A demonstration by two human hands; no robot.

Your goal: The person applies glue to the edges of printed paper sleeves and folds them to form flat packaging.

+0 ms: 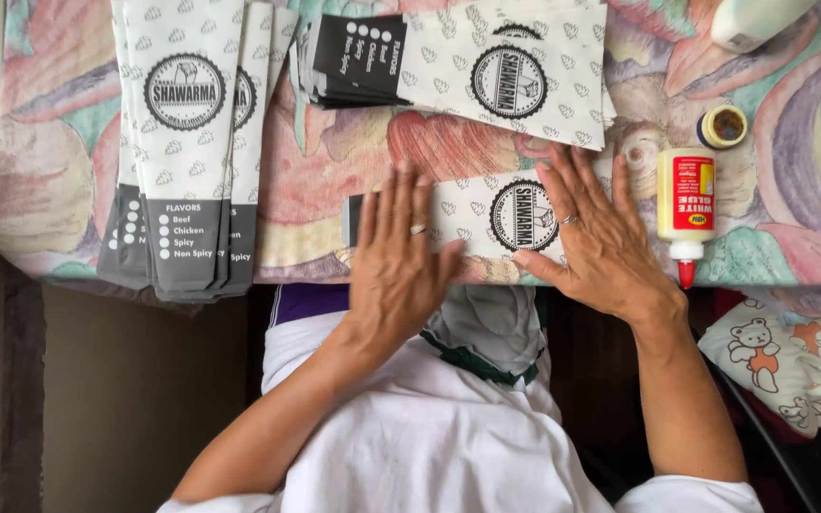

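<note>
paper bag (486, 214): laid flat near the table's front edge, long side running left to right.
left hand (399, 261): pressed flat on it, fingers spread.
right hand (596, 237): pressed flat, fingers spread.
glue bottle (686, 209): just right, room between.

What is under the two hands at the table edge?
Under the left hand and right hand lies one flat white paper sleeve with a round black emblem, on the patterned cloth. Its ends are covered by the palms.
</note>
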